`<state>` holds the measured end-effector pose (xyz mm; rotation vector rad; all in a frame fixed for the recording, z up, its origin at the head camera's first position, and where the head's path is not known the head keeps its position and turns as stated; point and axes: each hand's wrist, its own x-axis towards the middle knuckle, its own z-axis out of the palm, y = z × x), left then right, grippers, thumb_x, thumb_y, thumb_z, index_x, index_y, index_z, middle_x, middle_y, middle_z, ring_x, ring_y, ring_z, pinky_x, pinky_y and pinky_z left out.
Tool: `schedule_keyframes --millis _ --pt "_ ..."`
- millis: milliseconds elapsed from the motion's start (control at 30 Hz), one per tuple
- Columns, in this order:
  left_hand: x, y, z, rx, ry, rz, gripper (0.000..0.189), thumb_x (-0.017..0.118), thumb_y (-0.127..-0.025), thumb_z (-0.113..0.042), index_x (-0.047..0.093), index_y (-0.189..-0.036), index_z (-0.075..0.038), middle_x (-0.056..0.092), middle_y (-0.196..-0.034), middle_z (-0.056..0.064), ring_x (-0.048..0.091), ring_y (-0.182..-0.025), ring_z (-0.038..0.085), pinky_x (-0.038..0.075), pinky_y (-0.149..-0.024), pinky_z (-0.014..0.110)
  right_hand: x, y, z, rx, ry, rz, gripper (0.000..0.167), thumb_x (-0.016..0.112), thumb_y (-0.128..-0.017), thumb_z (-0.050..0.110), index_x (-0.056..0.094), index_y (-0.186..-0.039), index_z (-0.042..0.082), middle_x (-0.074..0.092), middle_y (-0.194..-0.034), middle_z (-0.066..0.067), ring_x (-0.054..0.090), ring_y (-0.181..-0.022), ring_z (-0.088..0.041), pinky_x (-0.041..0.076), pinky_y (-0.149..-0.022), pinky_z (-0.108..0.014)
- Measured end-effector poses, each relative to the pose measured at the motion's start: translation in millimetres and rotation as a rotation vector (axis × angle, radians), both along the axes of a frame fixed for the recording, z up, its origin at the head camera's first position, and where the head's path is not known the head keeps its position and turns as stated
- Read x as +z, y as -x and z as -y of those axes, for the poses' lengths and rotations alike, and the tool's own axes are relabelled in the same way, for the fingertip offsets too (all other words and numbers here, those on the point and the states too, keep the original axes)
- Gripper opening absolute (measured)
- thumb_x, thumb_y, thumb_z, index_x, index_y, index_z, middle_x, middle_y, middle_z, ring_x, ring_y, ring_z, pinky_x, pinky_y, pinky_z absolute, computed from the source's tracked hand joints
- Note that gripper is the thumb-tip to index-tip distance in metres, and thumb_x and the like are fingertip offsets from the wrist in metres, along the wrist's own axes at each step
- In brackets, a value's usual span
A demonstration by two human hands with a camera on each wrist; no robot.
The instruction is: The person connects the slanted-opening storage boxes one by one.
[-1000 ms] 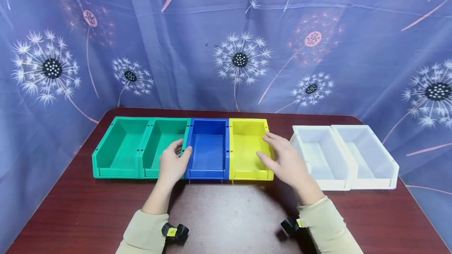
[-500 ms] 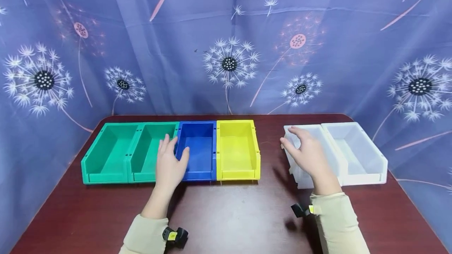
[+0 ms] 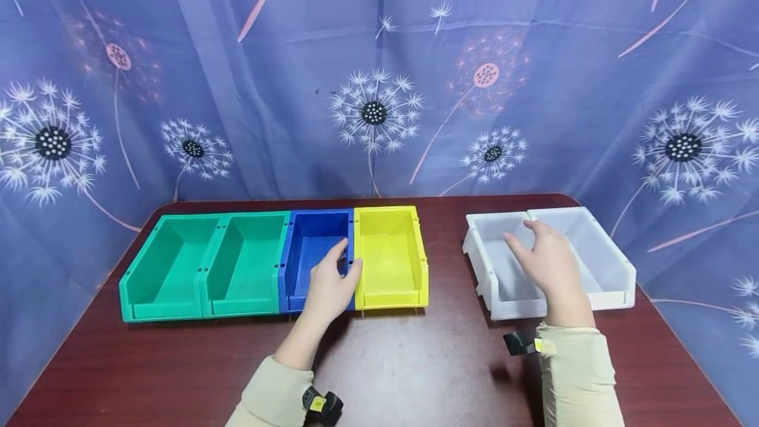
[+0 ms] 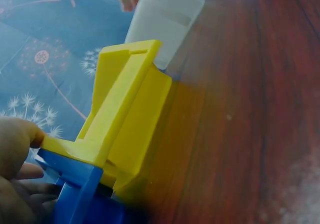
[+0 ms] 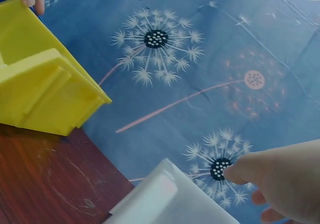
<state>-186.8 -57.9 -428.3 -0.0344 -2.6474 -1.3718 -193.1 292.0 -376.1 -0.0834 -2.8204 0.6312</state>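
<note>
**Left hand [image 3: 329, 287] at the yellow bin [image 3: 389, 256], right hand [image 3: 551, 263] out over the white!**

And here's the left hand, right on the seam at the yellow bin's left side: thumb at the yellow rim, fingers bent into the blue bin [image 3: 309, 250] next door. Is it a true pinch on those walls? I cannot tell from here. Over to the right hand, well clear of the yellow bin on its right, thumb and forefinger spread wide, nothing held, poised above the two white bins [image 3: 503, 261]; contact with them is hard to judge.

Now the line-up! The blue bin sits tight against the yellow bin's left wall, and beyond it, further left, come two green bins [image 3: 244, 267], side by side. To the yellow bin's right there's a strip of bare reddish-brown table [image 3: 447, 275], then that white pair.

Pale sleeves [image 3: 584, 374] reach in from in front of the yellow bin, a small black device [image 3: 329, 408] at each cuff. Behind it all, a blue dandelion-print cloth [image 3: 279, 104] hangs in folds.
</note>
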Motion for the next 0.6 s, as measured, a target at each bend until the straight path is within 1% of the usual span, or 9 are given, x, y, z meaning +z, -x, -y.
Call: schedule_keyframes --millis 100,233,400,467,600 --pt "-1.1 1.4 1.3 0.012 -0.054 0.046 0.055 0.061 -0.09 -0.029 0.046 -0.139 -0.008 0.053 -0.137 0.014 0.059 -0.117 0.029 0.05 -0.093 0.045 0.1 0.6 -1.2 -0.032 0.012 0.045 0.066 0.048 -0.094 0.045 0.046 -0.133 -0.008 0.048 -0.131 -0.034 0.044 -0.12 -0.052 0.037 -0.097 -0.062" --pt "3.6 2.8 0.9 0.02 -0.099 0.082 0.055 0.061 -0.089 -0.027 0.046 -0.139 -0.008 0.054 -0.137 0.014 0.059 -0.117 0.029 0.05 -0.093 0.043 2.8 1.0 -1.9 -0.065 0.025 0.074 0.068 0.047 -0.094 0.046 0.044 -0.135 -0.008 0.047 -0.13 -0.037 0.043 -0.119 -0.053 0.037 -0.095 -0.063" --pt "7.0 3.8 6.1 0.051 -0.099 0.081 0.054 0.061 -0.088 -0.024 0.048 -0.137 -0.007 0.055 -0.135 0.014 0.06 -0.117 0.029 0.051 -0.092 0.043 0.8 2.5 0.2 -0.074 0.012 0.069 0.067 0.048 -0.094 0.045 0.044 -0.134 -0.009 0.048 -0.128 -0.038 0.044 -0.117 -0.054 0.037 -0.095 -0.063" --pt "6.9 4.5 9.9 0.065 -0.094 0.074 0.054 0.062 -0.088 -0.024 0.048 -0.136 -0.006 0.055 -0.134 0.015 0.06 -0.116 0.03 0.051 -0.092 0.043 -0.7 3.1 2.2 -0.071 -0.002 0.065 0.067 0.049 -0.093 0.044 0.045 -0.133 -0.009 0.049 -0.127 -0.038 0.045 -0.116 -0.054 0.037 -0.095 -0.062" --pt "6.0 6.1 18.0 0.086 -0.097 0.084 0.053 0.061 -0.088 -0.024 0.049 -0.136 -0.004 0.056 -0.133 0.017 0.06 -0.115 0.031 0.051 -0.092 0.044 -2.3 4.4 7.5 -0.063 -0.019 0.061 0.067 0.05 -0.093 0.044 0.045 -0.133 -0.01 0.051 -0.125 -0.037 0.047 -0.114 -0.054 0.039 -0.094 -0.061"
